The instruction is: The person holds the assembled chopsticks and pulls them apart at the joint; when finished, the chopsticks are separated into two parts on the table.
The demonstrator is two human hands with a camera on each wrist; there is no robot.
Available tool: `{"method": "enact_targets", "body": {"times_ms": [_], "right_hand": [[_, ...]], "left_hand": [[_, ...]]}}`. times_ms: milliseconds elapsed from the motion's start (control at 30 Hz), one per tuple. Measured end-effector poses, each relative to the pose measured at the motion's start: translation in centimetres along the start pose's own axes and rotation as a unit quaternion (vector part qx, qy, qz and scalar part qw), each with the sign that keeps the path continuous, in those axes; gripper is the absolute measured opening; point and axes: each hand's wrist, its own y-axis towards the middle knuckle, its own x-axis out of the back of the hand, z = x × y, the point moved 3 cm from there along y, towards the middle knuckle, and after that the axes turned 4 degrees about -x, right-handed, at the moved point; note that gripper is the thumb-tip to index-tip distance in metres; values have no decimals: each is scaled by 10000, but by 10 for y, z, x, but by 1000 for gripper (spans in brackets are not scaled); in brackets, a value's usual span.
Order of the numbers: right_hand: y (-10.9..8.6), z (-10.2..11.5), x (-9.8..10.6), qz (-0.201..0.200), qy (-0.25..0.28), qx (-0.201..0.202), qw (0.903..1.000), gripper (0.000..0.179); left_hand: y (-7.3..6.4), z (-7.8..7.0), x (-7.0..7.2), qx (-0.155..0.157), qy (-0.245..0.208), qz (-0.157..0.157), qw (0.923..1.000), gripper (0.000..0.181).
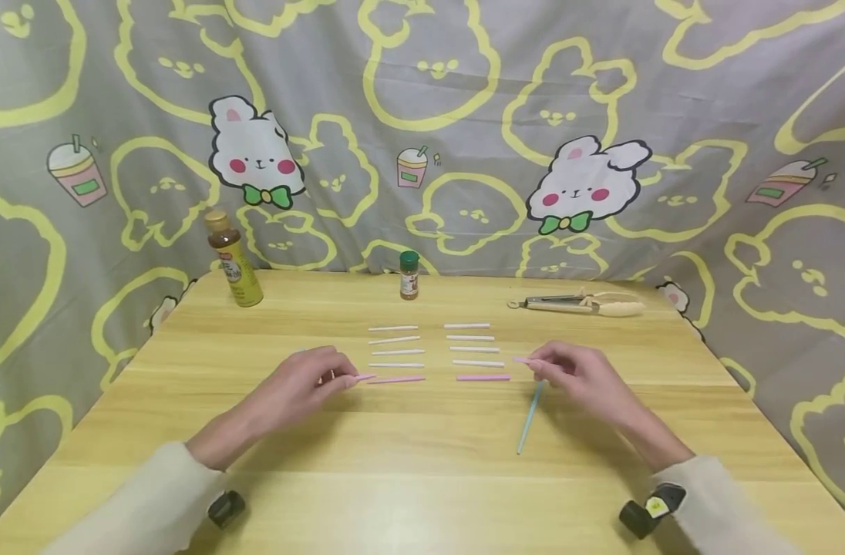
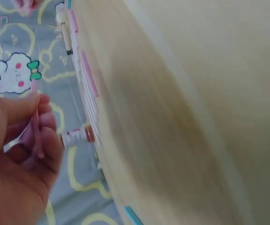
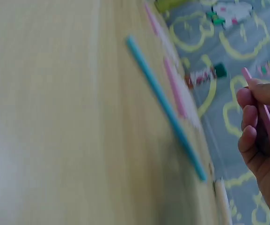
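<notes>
My left hand (image 1: pixel 318 378) pinches a thin, straw-like pink stick (image 2: pixel 37 126) between thumb and fingertips. Another such pink stick (image 3: pixel 266 119) is pinched in my right hand (image 1: pixel 575 374). Between the hands, two columns of sticks lie crosswise on the table. Several white sticks (image 1: pixel 397 352) make up the left column, with a pink stick (image 1: pixel 398 379) nearest me. The right column has white sticks (image 1: pixel 474 350) and a pink stick (image 1: pixel 483 378) in matching order. A blue stick (image 3: pixel 165 105) lies slanted below my right hand; part of another blue stick (image 2: pixel 134 215) shows beside the left.
A yellow-labelled bottle (image 1: pixel 238 266) stands at the back left of the wooden table (image 1: pixel 409 493). At the back middle is a small green-capped jar (image 1: pixel 409 276). Tongs (image 1: pixel 578 303) lie at the back right. Behind hangs a patterned grey curtain (image 1: pixel 436 92).
</notes>
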Motion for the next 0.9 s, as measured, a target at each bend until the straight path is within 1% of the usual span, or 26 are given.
{"method": "enact_targets", "body": {"times_ms": [33,67,133,200,300,400,467,533,667,767,900], "right_hand": [[-1,-5,5,-30,-22,-107,9999,15],[-2,-8,8,-8,-39,-122,9999,17],[-2,-12,8,70,-47,-61,9999,19],[-1,-13,4,104,-50,34,9999,18],[1,-13,-3,89,-238,176,9995,15],[4,-12,-10,154,-406,340,9985,17],[6,-13,-16,238,-408,404,9981,18],[9,-12,-22,334,-355,465,9977,17],[14,-13,-33,510,-243,414,9975,15],[17,-13,-41,634,-138,288,9975,12],[20,-12,-50,767,11,235,9968,11]], "left_hand": [[-2,4,2,122,-20,80,9999,7],[-3,6,3,90,16,146,9999,9],[-1,7,3,-72,118,244,9996,12],[4,6,1,-214,226,272,9991,16],[10,3,-5,-339,393,363,9980,18],[13,0,-10,-313,502,432,9973,17],[17,0,-14,-303,493,433,9974,15],[21,0,-18,-233,411,433,9979,12],[28,-1,-27,13,1,549,9985,10],[32,-2,-34,213,-328,671,9970,8],[35,-4,-43,353,-637,712,9948,8]]}}
